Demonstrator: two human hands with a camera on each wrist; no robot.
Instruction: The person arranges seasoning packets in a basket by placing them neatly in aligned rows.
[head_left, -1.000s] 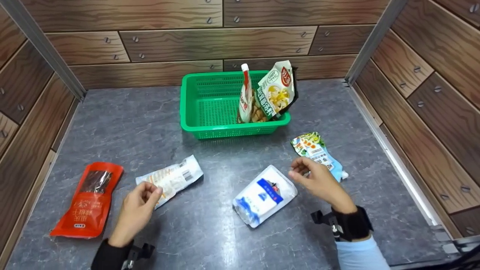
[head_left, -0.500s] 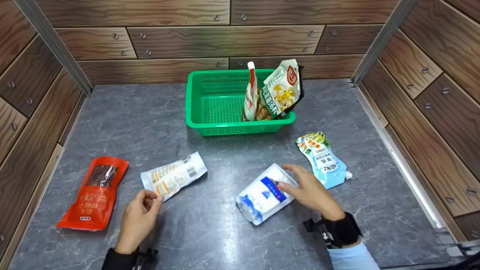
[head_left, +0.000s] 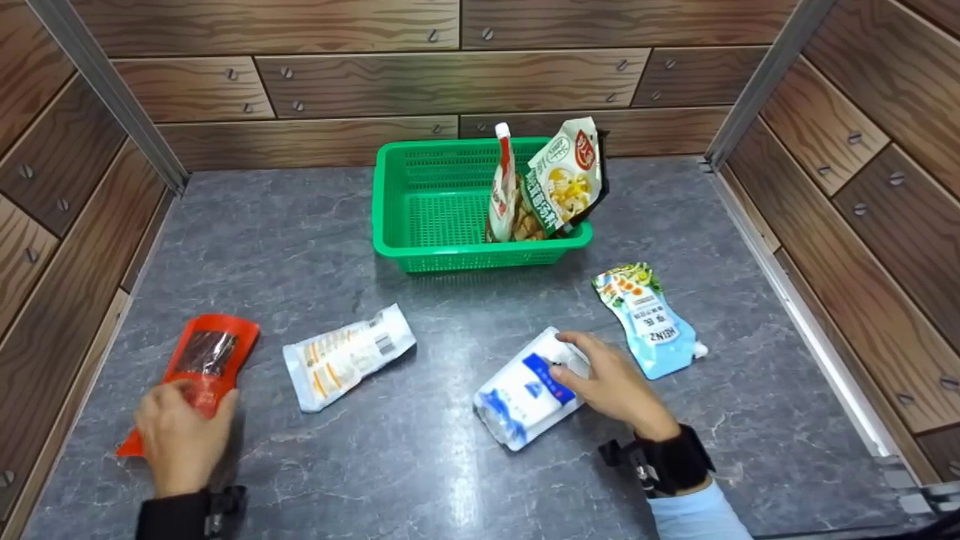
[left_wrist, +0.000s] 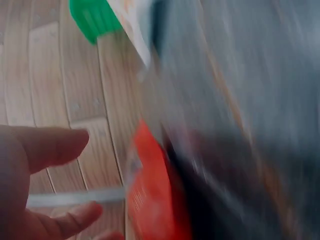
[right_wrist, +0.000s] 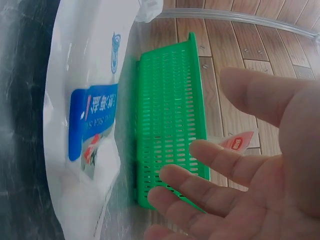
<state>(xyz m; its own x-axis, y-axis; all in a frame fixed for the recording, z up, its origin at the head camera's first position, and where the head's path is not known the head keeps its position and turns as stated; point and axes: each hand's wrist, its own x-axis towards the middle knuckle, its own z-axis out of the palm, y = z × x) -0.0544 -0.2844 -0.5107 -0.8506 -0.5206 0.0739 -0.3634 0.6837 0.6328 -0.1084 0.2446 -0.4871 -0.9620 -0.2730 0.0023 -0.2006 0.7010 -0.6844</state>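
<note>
My left hand (head_left: 184, 435) is above a red food packet (head_left: 202, 352) with a dark window, covering part of its lower half. In the left wrist view the thumb and fingers are spread beside the red packet (left_wrist: 152, 195), not closed on it. My right hand (head_left: 619, 386) hovers at the upper right end of a white and blue salt bag (head_left: 517, 409) lying flat. The right wrist view shows the loosely spread fingers apart from the salt bag (right_wrist: 82, 100). Between the hands lies a pale pouch (head_left: 349, 356) with orange print and a barcode.
A green basket (head_left: 480, 260) stands at the back, holding a red-capped squeeze pouch (head_left: 503, 199) with a white tip and a tall food packet (head_left: 566, 180). A light blue Heinz pouch (head_left: 656, 337) lies right of the right hand. Wood-patterned walls enclose the grey table.
My left hand has moved left from the pale pouch to over the red packet. My right hand has shifted left from near the Heinz pouch to over the salt bag.
</note>
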